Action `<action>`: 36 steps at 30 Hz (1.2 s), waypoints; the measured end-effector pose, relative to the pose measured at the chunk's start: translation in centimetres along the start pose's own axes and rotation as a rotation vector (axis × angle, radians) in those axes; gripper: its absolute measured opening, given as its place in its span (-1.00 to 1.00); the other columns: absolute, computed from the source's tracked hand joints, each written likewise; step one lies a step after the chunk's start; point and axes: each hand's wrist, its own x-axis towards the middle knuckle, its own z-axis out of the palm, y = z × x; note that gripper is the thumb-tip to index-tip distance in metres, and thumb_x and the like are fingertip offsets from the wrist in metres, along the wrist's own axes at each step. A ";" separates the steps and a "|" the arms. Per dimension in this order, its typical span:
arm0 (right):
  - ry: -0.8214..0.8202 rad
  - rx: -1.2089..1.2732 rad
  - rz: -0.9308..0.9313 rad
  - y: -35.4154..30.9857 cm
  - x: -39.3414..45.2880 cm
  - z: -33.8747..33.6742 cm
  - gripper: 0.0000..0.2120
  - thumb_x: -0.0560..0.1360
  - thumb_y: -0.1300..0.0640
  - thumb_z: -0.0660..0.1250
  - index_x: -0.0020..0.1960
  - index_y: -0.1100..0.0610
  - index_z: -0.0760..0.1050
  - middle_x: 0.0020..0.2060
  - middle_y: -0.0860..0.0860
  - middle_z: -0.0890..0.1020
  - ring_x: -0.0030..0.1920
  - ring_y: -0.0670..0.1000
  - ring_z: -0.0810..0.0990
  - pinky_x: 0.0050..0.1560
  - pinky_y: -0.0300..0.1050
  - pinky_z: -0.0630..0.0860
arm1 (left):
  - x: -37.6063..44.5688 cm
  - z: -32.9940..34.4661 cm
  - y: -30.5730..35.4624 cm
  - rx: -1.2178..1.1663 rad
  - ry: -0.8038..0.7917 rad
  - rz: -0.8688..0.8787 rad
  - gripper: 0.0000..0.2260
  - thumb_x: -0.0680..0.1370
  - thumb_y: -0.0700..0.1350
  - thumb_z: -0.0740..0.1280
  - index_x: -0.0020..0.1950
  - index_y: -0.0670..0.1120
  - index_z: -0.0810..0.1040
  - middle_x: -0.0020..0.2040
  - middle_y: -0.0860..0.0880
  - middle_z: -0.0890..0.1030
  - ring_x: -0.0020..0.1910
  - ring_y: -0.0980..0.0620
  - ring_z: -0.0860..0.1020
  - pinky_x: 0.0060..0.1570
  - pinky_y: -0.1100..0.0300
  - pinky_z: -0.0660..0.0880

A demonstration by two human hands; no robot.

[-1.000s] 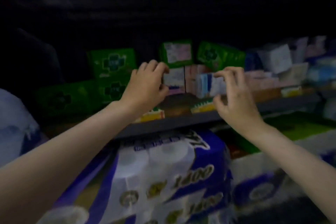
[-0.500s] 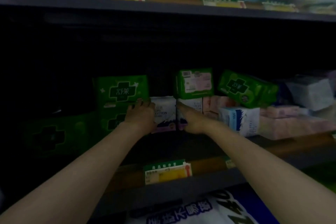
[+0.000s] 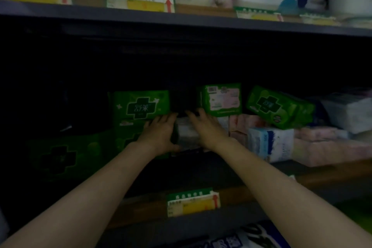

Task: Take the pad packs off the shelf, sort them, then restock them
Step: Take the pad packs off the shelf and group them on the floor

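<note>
Both hands now deeper in the shelf [image 3: 332, 175] than half a second ago. Left hand [image 3: 161, 133] and right hand [image 3: 207, 129], fingers loosely spread, flank a pale pad pack [image 3: 187, 133] well back from the front edge; the pack reads pushed further in. Grip unclear in the dark. Green packs [image 3: 141, 106] stand just left. Likely restocking, seating the pack.

1. This is a shop aisle: a grey metal shelf edge [image 3: 201, 23] above the left hand [image 3: 159, 134] carries green-and-yellow paper price tags [image 3: 140, 0].
2. Beside the right hand [image 3: 209, 129], green plastic pad packs [image 3: 279, 106] sit stacked as stock.
3. Below both hands, another green-and-yellow shelf label [image 3: 192, 201] fronts the ledge.
</note>
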 end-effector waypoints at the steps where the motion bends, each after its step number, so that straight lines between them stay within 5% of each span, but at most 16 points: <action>1: -0.018 -0.070 0.001 0.8 -0.8 -0.6 -0.16 0.40 0.14 0.45 0.51 0.06 0.03 0.41 0.14 0.23 0.36 0.18 0.26 0.30 -0.01 0.24 | 0.2 0.3 0.6 -0.009 -0.034 -0.003 -0.09 0.41 0.11 0.43 0.54 0.02 -0.12 0.54 0.01 0.04 0.49 -0.07 0.08 0.41 -0.01 0.07; 4: 0.070 -0.202 0.029 4.0 -2.9 -2.5 -0.47 0.50 0.15 0.28 0.43 0.08 0.21 0.31 0.13 0.41 0.31 0.14 0.30 0.20 -0.03 0.26 | 0.5 1.8 2.5 0.062 -0.144 0.024 -0.08 0.40 0.14 0.43 0.53 0.06 -0.13 0.54 -0.02 -0.01 0.49 -0.13 0.05 0.40 -0.07 0.08; 6: 0.048 -0.232 0.091 6.5 -4.1 -3.7 -0.51 0.54 0.17 0.22 0.44 0.12 0.20 0.32 0.14 0.41 0.30 0.15 0.32 0.20 -0.02 0.28 | 0.7 2.6 3.3 0.120 -0.185 0.056 -0.13 0.42 0.14 0.41 0.53 0.06 -0.09 0.54 -0.03 0.02 0.47 -0.15 0.06 0.40 -0.09 0.10; 11: -0.471 -0.403 0.201 10.9 -6.6 -3.8 -0.16 0.49 0.29 0.32 0.54 0.06 -0.16 0.53 0.10 -0.03 0.49 0.17 0.07 0.38 0.08 0.21 | 1.9 3.6 5.2 0.151 -0.292 0.067 -0.09 0.42 0.18 0.40 0.54 0.01 -0.12 0.52 -0.07 0.08 0.45 -0.17 0.11 0.38 -0.05 0.14; 14: -0.417 -0.421 0.196 11.8 -6.8 -3.4 -0.15 0.48 0.34 0.29 0.54 -0.03 -0.16 0.51 0.12 0.07 0.47 0.20 0.04 0.38 0.11 0.21 | 2.4 3.1 6.1 0.091 -0.341 0.053 -0.05 0.37 0.19 0.44 0.54 0.07 -0.12 0.49 -0.11 0.13 0.41 -0.22 0.16 0.36 -0.04 0.23; 18: -0.324 -0.446 0.132 11.9 -6.8 -4.2 -0.31 0.45 0.20 0.38 0.47 0.02 0.11 0.38 0.14 0.32 0.34 0.20 0.28 0.22 0.00 0.36 | 2.5 2.4 6.7 0.155 -0.356 0.034 -0.13 0.43 0.19 0.40 0.50 0.24 -0.17 0.49 -0.19 0.06 0.39 -0.32 0.16 0.35 -0.14 0.25; 22: -0.144 -0.107 0.128 11.3 -7.8 -6.8 -0.15 0.35 0.02 0.49 0.49 0.02 0.07 0.36 0.05 0.39 0.36 0.14 0.27 0.25 -0.04 0.29 | 2.6 3.2 7.9 0.231 -0.322 0.025 -0.19 0.46 0.12 0.38 0.52 0.17 -0.10 0.42 -0.23 0.15 0.33 -0.30 0.27 0.26 -0.09 0.33; 25: -0.197 0.263 0.116 10.2 -8.4 -7.8 -0.11 0.37 0.08 0.50 0.51 0.03 0.03 0.37 0.01 0.40 0.32 0.02 0.39 0.21 -0.20 0.33 | 2.5 3.1 8.3 0.262 -0.240 0.065 -0.31 0.50 0.04 0.37 0.49 0.05 0.03 0.32 -0.23 0.31 0.22 -0.22 0.41 0.08 0.00 0.44; 30: -0.509 0.243 0.180 11.2 -9.6 -6.8 -0.14 0.35 0.14 0.51 0.49 0.00 0.07 0.33 -0.01 0.43 0.23 -0.02 0.45 0.23 -0.17 0.37 | 1.4 3.0 8.6 0.476 -0.084 0.209 -0.61 0.55 -0.19 0.27 0.37 -0.10 0.31 0.32 -0.20 0.32 0.20 -0.17 0.43 -0.07 0.05 0.43; 36: -0.463 -0.025 0.125 11.1 -9.7 -6.8 -0.10 0.38 0.15 0.49 0.53 -0.03 0.00 0.41 0.01 0.32 0.35 0.06 0.32 0.23 -0.17 0.30 | 0.8 3.2 8.4 0.567 0.005 0.192 -0.63 0.56 -0.21 0.25 0.36 -0.19 0.36 0.35 -0.17 0.28 0.21 -0.15 0.42 0.09 0.00 0.41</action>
